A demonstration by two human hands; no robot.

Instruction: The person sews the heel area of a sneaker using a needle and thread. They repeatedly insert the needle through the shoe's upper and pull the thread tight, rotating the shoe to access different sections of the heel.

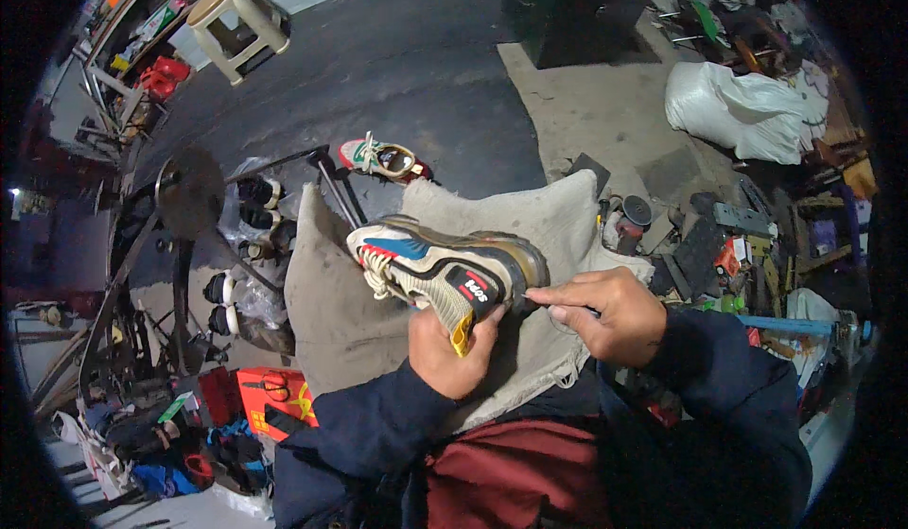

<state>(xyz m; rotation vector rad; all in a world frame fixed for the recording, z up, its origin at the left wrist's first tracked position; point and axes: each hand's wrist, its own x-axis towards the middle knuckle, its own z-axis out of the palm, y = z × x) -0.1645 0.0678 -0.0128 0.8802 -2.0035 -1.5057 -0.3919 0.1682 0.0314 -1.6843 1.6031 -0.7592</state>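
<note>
dark floor covering [378, 66] | pale concrete [567, 108] alongside | plastic stool [216, 1] upper left | green cabinet [577, 18]

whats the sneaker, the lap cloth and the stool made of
The sneaker looks like ribbed textile with smoother synthetic panels; its sole, with a smooth yellowish edge, seems rubbery. The lap cloth appears to be thick, coarse woven fabric: matte, dingy, with a fuzzy edge. The stool is probably moulded plastic, judging by its smooth, rounded cream legs; the tan seat could be plastic or wood.

There is room to pass over the dark floor [397, 75], top middle. The shoe [440, 262] blocks the middle; a dark metal machine [187, 198] blocks the left.
</note>
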